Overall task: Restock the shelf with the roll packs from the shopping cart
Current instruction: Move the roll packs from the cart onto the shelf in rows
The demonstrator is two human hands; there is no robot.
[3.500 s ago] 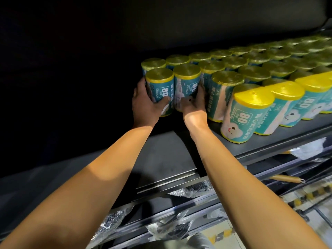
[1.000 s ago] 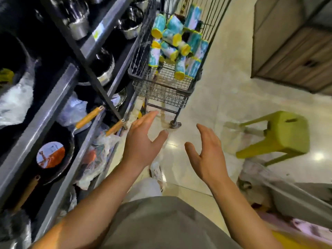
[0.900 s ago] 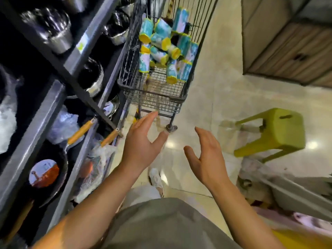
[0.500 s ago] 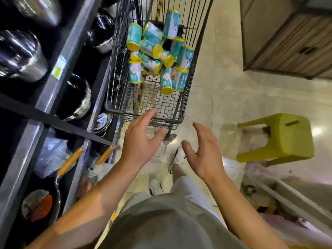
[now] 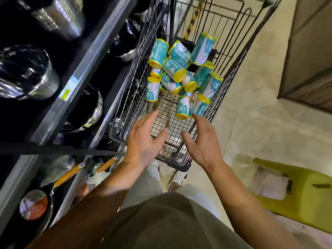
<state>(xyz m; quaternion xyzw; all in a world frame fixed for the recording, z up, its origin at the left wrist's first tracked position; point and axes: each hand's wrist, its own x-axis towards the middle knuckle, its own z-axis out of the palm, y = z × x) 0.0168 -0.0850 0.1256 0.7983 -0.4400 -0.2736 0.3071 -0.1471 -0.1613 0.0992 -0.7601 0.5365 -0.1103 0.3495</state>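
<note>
Both hands [image 5: 172, 141] empty over cart [image 5: 179, 164]; roll packs [image 5: 181, 76] jumbled, axes mixed.

No text can be read anywhere. The teal roll packs [image 5: 177, 69] in the shopping cart [image 5: 222, 97], upper centre of the frame, carry white print and a cartoon figure, but the lettering is too blurred to make out. A price tag [image 5: 69, 88] on the shelf rail [image 5: 86, 69] at left centre is only a pale blue and green smear.
</note>
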